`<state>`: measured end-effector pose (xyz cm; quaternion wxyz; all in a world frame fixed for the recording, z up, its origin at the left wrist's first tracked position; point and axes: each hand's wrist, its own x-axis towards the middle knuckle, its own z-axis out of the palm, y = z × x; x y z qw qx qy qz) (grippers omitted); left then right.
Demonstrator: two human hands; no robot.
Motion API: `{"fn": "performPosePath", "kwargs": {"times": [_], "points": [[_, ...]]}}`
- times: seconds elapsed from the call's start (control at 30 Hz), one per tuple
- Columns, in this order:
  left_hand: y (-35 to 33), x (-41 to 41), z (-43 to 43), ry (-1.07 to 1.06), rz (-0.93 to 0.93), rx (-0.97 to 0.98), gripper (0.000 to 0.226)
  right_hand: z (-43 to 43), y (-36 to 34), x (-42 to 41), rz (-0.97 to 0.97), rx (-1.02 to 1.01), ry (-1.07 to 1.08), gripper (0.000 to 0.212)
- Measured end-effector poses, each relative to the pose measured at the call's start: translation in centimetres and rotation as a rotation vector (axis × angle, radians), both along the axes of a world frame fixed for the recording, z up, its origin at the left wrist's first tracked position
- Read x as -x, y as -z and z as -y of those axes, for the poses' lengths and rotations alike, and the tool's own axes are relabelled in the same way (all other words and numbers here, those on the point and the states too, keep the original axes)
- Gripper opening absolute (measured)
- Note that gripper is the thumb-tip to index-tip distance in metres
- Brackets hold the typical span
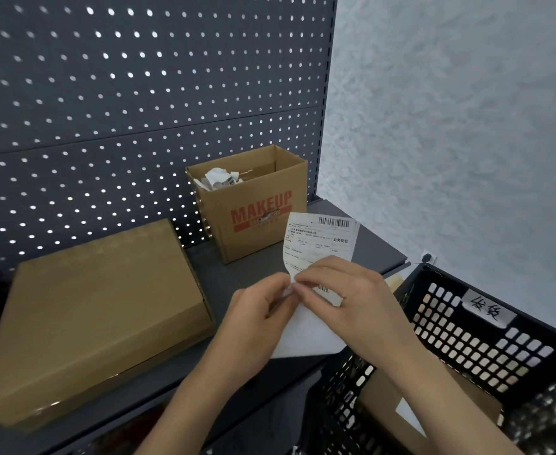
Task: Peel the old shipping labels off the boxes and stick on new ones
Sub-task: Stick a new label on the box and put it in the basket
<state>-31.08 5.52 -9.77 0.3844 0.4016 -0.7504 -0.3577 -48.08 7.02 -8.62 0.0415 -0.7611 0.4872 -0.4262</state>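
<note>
Left hand (263, 310) and right hand (345, 290) pinched the lower edge of a new shipping label (322, 238) above the dark shelf (376, 249), seemingly parting it from its backing. The flat carton (99, 300) had a bare top, not yet labelled; crumpled old labels (219, 178) lay in the MAKEUP box (260, 224). Pegboard (139, 93) stood behind, a pale wall (450, 126) to the right.

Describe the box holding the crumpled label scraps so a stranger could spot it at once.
Start at the dark pegboard behind the grey shelf. Near the shelf's back right corner stands a small open-topped cardboard box. Unlike the bigger, closed flat box to its left, it bears red MAKEUP lettering and holds crumpled paper scraps.
</note>
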Motion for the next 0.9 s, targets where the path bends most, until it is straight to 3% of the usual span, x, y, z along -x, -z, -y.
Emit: {"fn": "performPosePath", "kwargs": {"times": [0.3, 0.67, 0.9], "points": [[-0.1, -0.6, -0.2, 0.001, 0.043, 0.010, 0.015, -0.3, 0.1, -0.1, 0.088, -0.093, -0.026, 0.009], [-0.7, -0.4, -1.2, -0.035, -0.177, -0.026, 0.013, -0.6, -0.2, -0.6, 0.165, -0.098, -0.017, 0.008], [-0.9, -0.6, -1.3, -0.058, -0.157, 0.007, 0.015, -0.9, -0.5, -0.8, 0.296, -0.186, -0.038, 0.013]]}}
